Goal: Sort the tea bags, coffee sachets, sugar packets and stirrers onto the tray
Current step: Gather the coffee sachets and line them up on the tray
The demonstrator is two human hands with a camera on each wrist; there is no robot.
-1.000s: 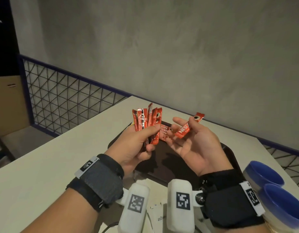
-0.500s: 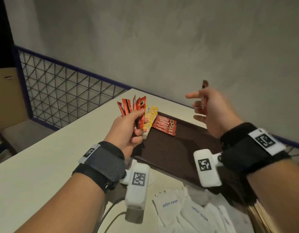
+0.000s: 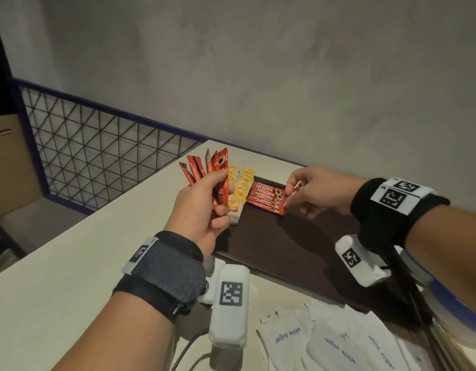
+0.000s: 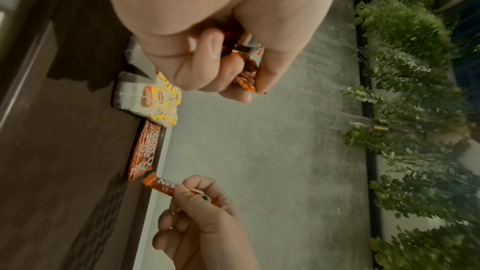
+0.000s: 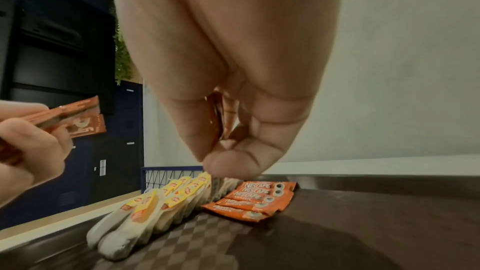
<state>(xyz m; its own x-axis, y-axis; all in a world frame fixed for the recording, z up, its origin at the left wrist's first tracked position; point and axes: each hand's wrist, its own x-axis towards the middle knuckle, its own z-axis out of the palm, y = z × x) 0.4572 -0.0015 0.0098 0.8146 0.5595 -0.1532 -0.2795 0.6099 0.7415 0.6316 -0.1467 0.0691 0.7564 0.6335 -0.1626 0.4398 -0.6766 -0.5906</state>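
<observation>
Red sachet (image 3: 293, 192) in R hand (image 3: 315, 190)

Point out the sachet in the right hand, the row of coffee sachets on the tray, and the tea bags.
single sachet (image 4: 162, 184), left wrist view, printed end beyond the fingers.
coffee sachets (image 3: 266, 197), head view, middle of the row.
tea bags (image 5: 145, 210), right wrist view, yellow tag of a near bag.

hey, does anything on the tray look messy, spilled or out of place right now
Nothing stands out. The coffee sachets lie in a neat overlapping row beside the tea bags on the tray; no packet looks torn or spilled.
</observation>
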